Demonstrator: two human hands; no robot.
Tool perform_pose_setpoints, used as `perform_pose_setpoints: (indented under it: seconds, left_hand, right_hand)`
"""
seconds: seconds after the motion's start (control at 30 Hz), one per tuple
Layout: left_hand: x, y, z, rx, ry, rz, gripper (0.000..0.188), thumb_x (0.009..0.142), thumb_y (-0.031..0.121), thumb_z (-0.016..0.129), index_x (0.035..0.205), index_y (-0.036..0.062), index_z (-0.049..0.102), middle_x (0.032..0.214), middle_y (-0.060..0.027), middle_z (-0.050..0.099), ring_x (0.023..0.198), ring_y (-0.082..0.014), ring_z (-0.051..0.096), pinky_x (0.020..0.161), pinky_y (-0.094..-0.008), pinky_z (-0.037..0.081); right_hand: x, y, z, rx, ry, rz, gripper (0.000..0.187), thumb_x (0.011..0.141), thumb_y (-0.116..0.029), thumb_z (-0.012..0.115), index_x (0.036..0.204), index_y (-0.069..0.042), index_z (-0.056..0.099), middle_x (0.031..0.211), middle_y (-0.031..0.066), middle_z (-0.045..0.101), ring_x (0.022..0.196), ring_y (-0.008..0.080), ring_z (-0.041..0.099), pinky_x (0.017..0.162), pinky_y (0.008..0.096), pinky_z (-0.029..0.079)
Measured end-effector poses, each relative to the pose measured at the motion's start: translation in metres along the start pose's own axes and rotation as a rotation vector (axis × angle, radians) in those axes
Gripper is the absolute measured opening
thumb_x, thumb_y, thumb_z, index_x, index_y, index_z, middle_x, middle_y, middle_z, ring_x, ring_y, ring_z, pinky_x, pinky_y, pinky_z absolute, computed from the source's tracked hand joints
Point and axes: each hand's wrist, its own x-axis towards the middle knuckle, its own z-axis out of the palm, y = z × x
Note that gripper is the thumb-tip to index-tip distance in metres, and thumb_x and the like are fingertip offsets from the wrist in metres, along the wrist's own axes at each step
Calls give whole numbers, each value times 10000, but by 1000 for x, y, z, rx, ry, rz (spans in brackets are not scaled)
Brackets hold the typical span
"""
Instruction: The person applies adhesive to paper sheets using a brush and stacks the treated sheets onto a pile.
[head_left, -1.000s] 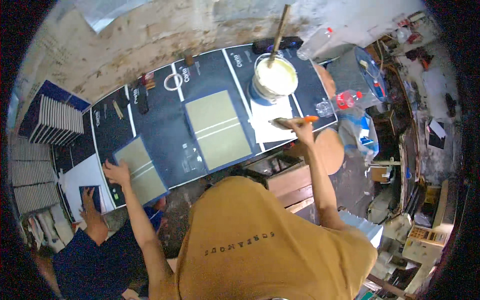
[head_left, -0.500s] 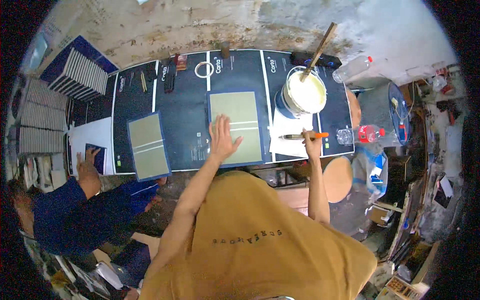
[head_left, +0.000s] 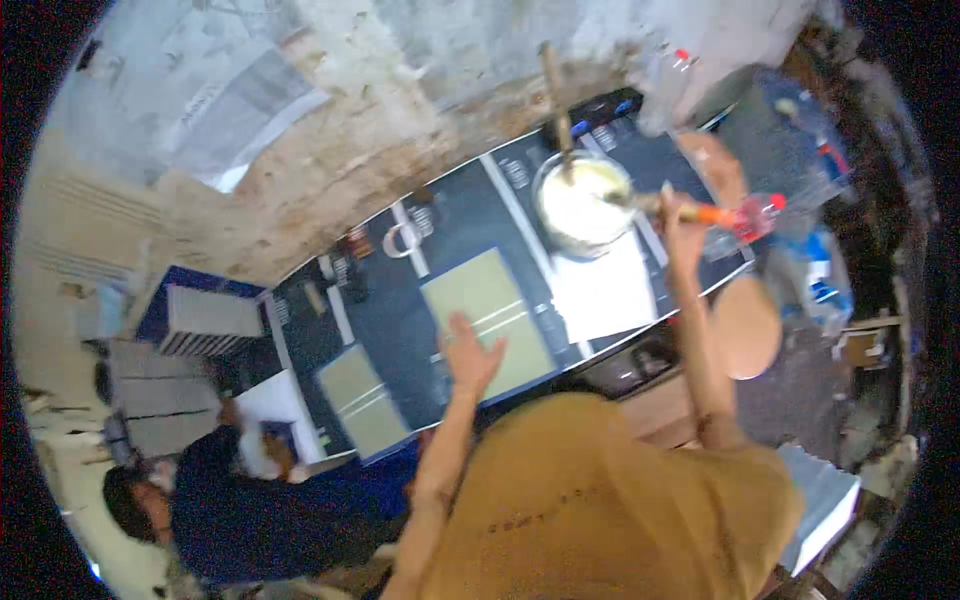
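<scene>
My left hand (head_left: 472, 357) is open, its fingers spread over the near-left part of a grey-green board cover (head_left: 470, 285) with a dark blue border and two white strips across it. In my right hand (head_left: 683, 228) is a brush (head_left: 650, 203) with an orange handle end. The brush head is over the mouth of a bucket (head_left: 545, 222) of whitish paste; blur hides whether it touches the paste. A wooden stick (head_left: 556, 95) stands in the bucket. White paper (head_left: 605, 295) lies in front of the bucket.
A second bordered cover (head_left: 362, 395) lies to the left. A co-worker in dark blue (head_left: 280, 510) works at the table's left end. Stacked boards (head_left: 210, 315) stand at the far left. A tape ring (head_left: 401, 240) lies near the wall; a red-labelled bottle (head_left: 755, 218) is at the right.
My right hand has lifted the brush from over the white paper up to the bucket. My left hand stays by the cover. The whole view has tilted and shifted.
</scene>
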Motion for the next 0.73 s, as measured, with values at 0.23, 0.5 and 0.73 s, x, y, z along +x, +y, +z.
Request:
perform_pose_setpoints:
  seconds: [0.23, 0.5, 0.73]
  left_hand:
    - [-4, 3, -1, 58, 30, -10, 1021, 900, 627, 543, 1528, -107, 211, 1630, -245, 202, 1526, -321, 181, 1180, -581, 148]
    - [1, 9, 1, -23, 118, 20, 1039, 899, 570, 588, 1556, -79, 113, 1633, -243, 183, 1508, -340, 213, 1172, -601, 129]
    - [0, 3, -4, -45, 98, -25, 1075, 898, 596, 581, 1555, -88, 74, 1639, -234, 165, 1524, -335, 167, 1182, -595, 116]
  right_hand:
    - [65, 36, 75, -757, -444, -323, 527, 831, -546, 728, 872, -21, 731, 754, 237, 692, 745, 402, 705, 675, 473, 551]
    - [74, 59, 84, -654, -659, -402, 526, 867, -496, 723, 795, 21, 660, 716, 215, 679, 701, 374, 701, 647, 449, 521]
    - [107, 4, 89, -751, -580, -272, 580, 905, -580, 639, 923, 0, 656, 800, 253, 698, 791, 463, 684, 728, 528, 534]
